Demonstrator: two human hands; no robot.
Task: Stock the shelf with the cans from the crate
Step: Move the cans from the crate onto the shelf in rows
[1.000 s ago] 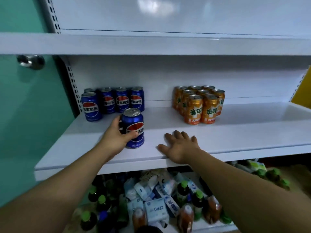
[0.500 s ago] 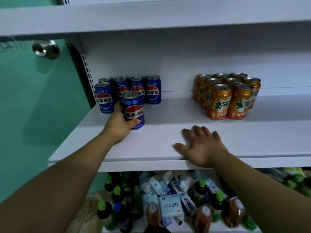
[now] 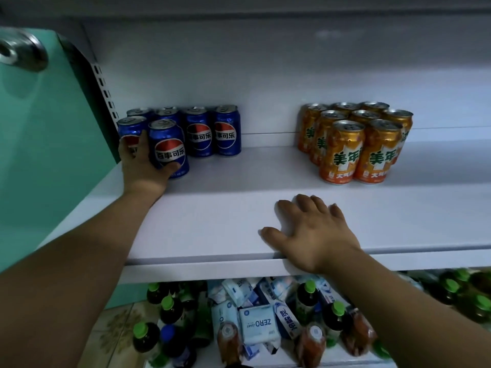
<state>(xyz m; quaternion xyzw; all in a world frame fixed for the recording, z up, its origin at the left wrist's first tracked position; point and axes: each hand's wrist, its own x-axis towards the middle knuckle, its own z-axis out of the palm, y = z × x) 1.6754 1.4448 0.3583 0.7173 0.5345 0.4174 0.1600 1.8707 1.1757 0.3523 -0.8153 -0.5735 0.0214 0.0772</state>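
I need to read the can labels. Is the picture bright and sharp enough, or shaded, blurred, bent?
Head view: dim, with the back wall in shade. Head view: labels on the blue can in the left hand and on the orange cans read sharply. Head view: bottles at the right edge are blurred; the shelf edge bows slightly.

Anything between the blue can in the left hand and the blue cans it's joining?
No separate item. Only the left hand's fingers lie between the held blue can and the front-left blue can; back-row blue cans stand just behind it.
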